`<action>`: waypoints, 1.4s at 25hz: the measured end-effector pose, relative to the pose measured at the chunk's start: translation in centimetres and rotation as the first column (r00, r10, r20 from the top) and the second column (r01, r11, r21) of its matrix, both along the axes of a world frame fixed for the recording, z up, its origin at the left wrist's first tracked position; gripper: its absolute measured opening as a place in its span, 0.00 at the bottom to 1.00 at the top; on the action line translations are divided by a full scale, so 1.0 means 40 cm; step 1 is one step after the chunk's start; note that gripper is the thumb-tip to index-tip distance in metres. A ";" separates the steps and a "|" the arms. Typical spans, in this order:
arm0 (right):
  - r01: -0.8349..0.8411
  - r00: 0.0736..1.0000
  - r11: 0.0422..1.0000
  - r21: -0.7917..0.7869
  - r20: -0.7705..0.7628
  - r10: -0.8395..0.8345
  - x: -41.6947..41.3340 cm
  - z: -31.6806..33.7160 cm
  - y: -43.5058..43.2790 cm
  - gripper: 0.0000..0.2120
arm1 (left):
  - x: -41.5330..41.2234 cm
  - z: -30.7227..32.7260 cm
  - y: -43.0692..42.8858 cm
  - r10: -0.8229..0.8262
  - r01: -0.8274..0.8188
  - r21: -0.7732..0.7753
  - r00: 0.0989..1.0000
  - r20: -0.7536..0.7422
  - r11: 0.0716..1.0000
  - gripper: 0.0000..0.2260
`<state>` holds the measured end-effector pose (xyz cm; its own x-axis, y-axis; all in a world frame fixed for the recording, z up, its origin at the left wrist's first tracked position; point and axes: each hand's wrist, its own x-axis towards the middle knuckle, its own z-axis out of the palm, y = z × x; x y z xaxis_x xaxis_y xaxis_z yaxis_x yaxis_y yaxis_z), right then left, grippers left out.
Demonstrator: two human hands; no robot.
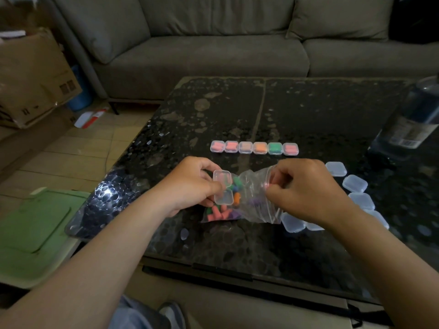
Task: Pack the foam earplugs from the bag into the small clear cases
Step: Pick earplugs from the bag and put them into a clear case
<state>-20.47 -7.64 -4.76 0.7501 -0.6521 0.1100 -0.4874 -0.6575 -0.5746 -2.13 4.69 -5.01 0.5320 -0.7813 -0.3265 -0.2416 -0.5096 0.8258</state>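
- Could spill the earplugs (217,213): heaped in mixed colours at the closed left end of the bag (255,203), itself lying slack on the worktop (308,110), mouth drawn open toward the right. Likely cause: too hard a tug at that mouth, with loose foam then rolling over the glossy top or off the near edge.
- Could drop or snap closed the open case (223,188): held at its left edge only, both hinged halves spread one behind the other, directly over the bag. Likely cause: a tilt or squeeze during loading.
- Could scatter the empty cases (355,184), strewn just beside and partly under the right wrist. Likely cause: a careless sweep of that forearm.
- Less threat to the six filled cases (254,147), lined up farther back, apart from both hands.
- Left hand (190,184): back of hand up, forearm reaching in from the lower left, grip closed round the open case's left edge, fingers and thumb curled.
- Right hand (306,188): knuckles up, fingers curled, grip pinching the bag's mouth.
- Pink spot at the right fingertips: an earplug or the bag's seal strip, cannot tell which.
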 end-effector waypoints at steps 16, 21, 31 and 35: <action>-0.187 0.916 0.968 -0.165 0.328 0.233 0.008 -0.016 0.027 0.04 | -0.042 0.010 -0.011 -0.022 -0.036 -0.291 0.981 -0.192 0.956 0.14; -0.219 0.918 0.953 -0.209 0.287 0.273 0.020 -0.043 0.024 0.07 | -0.062 0.027 -0.007 -0.082 -0.028 -0.316 0.941 -0.329 0.948 0.15; -0.197 0.932 0.967 -0.160 0.277 0.235 0.019 -0.035 0.026 0.07 | -0.061 0.030 0.000 -0.123 -0.003 -0.335 0.927 -0.355 0.942 0.14; -0.188 0.934 0.972 -0.144 0.279 0.222 0.019 -0.029 0.029 0.08 | -0.058 0.031 0.003 -0.123 0.006 -0.320 0.929 -0.348 0.947 0.18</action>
<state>-19.69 -6.48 -5.93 0.7897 -0.4580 0.4081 -0.1576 -0.7944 -0.5865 -4.45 4.82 -3.79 0.3691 -0.9022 -0.2231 0.0773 -0.2094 0.9748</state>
